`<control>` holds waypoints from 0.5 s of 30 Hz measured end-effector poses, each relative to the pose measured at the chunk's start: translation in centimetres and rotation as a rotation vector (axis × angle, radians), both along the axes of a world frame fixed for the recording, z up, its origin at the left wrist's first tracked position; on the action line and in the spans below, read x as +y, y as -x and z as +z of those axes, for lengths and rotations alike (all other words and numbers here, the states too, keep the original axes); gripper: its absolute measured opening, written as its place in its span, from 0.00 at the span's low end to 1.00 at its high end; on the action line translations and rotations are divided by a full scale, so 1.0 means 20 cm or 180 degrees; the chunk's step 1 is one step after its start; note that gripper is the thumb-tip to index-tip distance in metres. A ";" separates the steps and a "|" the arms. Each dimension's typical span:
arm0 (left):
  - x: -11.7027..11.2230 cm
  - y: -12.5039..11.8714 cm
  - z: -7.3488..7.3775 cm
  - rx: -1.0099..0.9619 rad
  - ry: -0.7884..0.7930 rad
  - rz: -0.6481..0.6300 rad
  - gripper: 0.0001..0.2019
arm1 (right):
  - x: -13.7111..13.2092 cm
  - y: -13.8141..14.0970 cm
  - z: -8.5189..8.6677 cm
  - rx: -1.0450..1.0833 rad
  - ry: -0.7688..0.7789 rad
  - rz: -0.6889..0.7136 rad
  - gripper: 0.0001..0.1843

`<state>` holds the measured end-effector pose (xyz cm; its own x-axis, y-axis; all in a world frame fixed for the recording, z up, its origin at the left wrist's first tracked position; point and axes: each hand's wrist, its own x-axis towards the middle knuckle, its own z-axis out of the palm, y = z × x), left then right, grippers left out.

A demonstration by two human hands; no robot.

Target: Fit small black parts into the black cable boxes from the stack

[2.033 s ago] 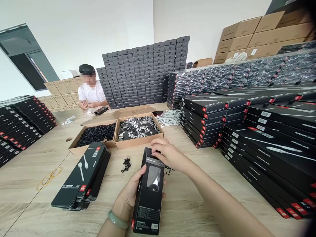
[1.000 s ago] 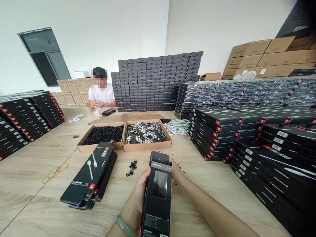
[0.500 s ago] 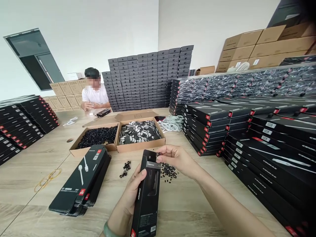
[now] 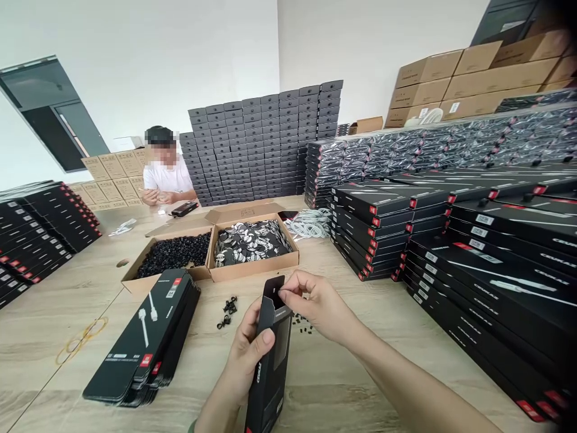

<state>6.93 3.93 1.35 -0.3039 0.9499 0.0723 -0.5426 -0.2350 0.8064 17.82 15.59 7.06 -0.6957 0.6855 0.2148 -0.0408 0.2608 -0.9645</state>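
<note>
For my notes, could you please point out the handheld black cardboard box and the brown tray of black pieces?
Black cardboard box [image 4: 267, 400]: head view, lower body.
Brown cardboard tray [image 4: 139, 282]: head view, front wall.

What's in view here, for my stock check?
black retail box: one, black, upright in the left hand
small black pieces: many, black, loose on the table
cardboard trays: two, brown, mid-table, holding black pieces and black-and-white packets
cable coils: several, white, beyond the trays
box stack: one, black, near left
rubber bands: few, yellow, table left
box stacks: many, black, right
cartons: many, brown, far right
co-worker: one, white shirt, far side
left hand: gripping the box
right hand: fingers at the box top
</note>
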 end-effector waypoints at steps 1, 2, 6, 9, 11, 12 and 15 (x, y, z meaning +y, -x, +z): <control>0.00 0.00 0.00 0.0040 -0.0051 0.0003 0.28 | -0.01 0.00 0.00 0.0057 0.0095 -0.0027 0.10; 0.00 -0.01 0.00 0.0088 -0.0101 0.0009 0.28 | -0.02 0.00 0.01 0.0096 0.0165 -0.0050 0.11; -0.02 0.00 0.01 0.0370 -0.0184 0.0033 0.27 | -0.05 -0.01 0.04 0.0082 0.0247 -0.0042 0.11; -0.03 0.00 0.03 0.0561 -0.0135 0.0041 0.26 | -0.05 -0.02 0.06 0.0034 0.0284 0.0074 0.12; -0.04 0.01 0.02 0.0676 -0.0046 0.0069 0.27 | -0.05 -0.03 0.07 0.0002 0.0334 0.0125 0.12; -0.05 0.01 0.02 0.0756 0.0003 0.0100 0.27 | -0.05 -0.03 0.07 -0.0011 0.0363 0.0144 0.13; -0.06 0.01 0.00 0.1117 -0.0009 0.0262 0.27 | -0.06 -0.05 0.08 -0.0050 0.0468 0.0212 0.15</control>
